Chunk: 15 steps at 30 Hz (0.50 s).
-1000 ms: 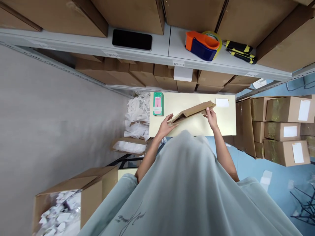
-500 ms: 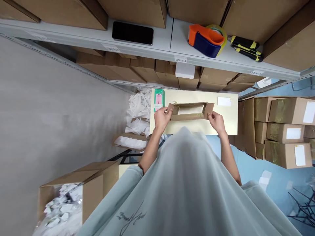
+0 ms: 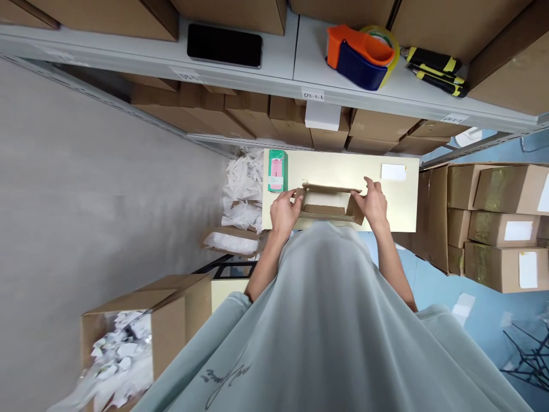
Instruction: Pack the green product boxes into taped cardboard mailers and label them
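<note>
A small brown cardboard box (image 3: pixel 328 217) stands between my hands over the pale yellow table (image 3: pixel 398 203). Through its opening a light surface shows. My left hand (image 3: pixel 285 214) grips the box's left end, thumb and fingers pinched on the cardboard. At the other end, my right hand (image 3: pixel 372 203) has its thumb on the right wall, fingers bent and partly raised. A green box with a pink picture (image 3: pixel 277 171) lies by the table's left edge, just beyond my left hand. A white label (image 3: pixel 393 172) lies at the back right.
On the shelf (image 3: pixel 283 63) ahead are a phone (image 3: pixel 225 45), an orange-and-blue tape dispenser (image 3: pixel 360 56) and yellow-black cutters (image 3: pixel 436 70). Stacked cartons (image 3: pixel 493 229) stand at right. White paper scraps (image 3: pixel 244 183) pile up left; an open carton (image 3: pixel 171 326) holds more at lower left.
The box's end flaps, spread outward before, now stand nearer upright or inward. Both hands have shifted with them, and my right hand has moved inward and up. The view has tilted slightly.
</note>
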{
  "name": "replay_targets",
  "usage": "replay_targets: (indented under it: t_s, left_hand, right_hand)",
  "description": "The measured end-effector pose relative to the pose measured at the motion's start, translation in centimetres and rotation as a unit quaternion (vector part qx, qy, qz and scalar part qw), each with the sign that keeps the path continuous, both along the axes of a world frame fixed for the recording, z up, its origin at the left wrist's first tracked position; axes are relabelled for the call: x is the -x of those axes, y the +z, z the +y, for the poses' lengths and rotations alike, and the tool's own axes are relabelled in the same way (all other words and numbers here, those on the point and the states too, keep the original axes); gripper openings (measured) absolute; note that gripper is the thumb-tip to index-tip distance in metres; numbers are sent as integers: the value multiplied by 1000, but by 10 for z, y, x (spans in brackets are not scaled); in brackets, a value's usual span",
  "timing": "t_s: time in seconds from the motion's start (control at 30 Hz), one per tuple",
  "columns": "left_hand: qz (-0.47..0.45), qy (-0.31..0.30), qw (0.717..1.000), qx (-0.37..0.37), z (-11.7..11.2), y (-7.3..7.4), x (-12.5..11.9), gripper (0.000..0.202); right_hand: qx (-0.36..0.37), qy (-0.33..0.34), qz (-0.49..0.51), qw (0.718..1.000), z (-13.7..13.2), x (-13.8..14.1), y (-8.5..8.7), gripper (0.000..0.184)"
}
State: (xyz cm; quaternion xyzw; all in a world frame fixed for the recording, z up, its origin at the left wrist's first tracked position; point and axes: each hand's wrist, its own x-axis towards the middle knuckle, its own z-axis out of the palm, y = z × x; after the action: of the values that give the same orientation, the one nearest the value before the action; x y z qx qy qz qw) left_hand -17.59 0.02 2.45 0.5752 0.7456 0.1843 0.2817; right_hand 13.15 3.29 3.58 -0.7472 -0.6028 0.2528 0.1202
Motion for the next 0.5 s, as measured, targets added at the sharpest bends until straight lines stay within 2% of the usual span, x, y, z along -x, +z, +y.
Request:
replay_targets:
  t_s: [0.2, 0.37, 0.43, 0.5]
  left_hand:
    - [0, 6, 1000, 23, -9, 4, 4, 32]
    - [-3, -25, 995, 93, -23, 1, 5, 24]
    - [-17, -27, 996, 82, -26, -1, 3, 24]
    - [-33, -24, 997, 61, -25, 0, 0, 33]
  right_hand:
    - [-19, 35, 7, 999, 37, 4, -7, 54]
    - [-2, 49, 24, 999, 41, 7, -7, 40]
    - [-10, 42, 36, 998, 41, 8, -8, 38]
    - [-26, 34, 53, 998, 44, 9, -11, 38]
